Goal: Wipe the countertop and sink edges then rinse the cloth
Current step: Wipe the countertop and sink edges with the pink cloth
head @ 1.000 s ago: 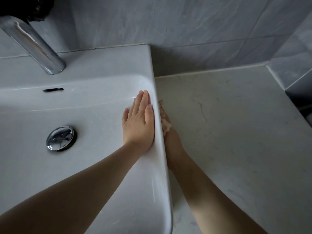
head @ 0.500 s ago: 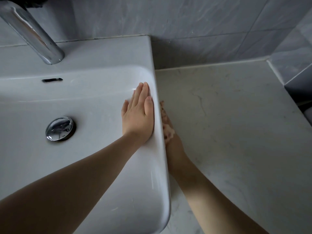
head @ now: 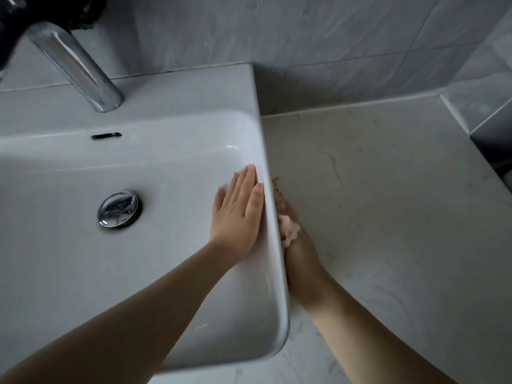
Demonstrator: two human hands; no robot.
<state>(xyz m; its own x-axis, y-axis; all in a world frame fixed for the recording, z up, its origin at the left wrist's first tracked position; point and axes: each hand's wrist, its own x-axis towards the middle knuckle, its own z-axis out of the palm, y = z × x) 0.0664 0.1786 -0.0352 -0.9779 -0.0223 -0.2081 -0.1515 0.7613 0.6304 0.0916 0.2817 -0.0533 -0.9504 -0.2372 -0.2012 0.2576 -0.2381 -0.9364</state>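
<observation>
A white ceramic sink [head: 273,286] sits raised on a pale marble countertop [head: 388,217]. My left hand [head: 238,214] lies flat and open against the inside of the sink's right wall, fingers together and pointing away from me. My right hand [head: 302,261] is just outside that wall, low in its shadow, pressed on a small pinkish cloth [head: 288,231] against the sink's outer side where it meets the countertop. Most of the cloth is hidden by the rim and my fingers.
A chrome tap [head: 80,70] stands at the back left of the sink, above an overflow slot [head: 106,135]. A chrome drain plug [head: 119,209] sits in the basin. Grey tiled walls [head: 332,42] close the back and the right corner.
My right hand and the cloth slid a short way back toward me along the sink's outer side. My left hand stayed flat on the inner wall. The view shifted slightly.
</observation>
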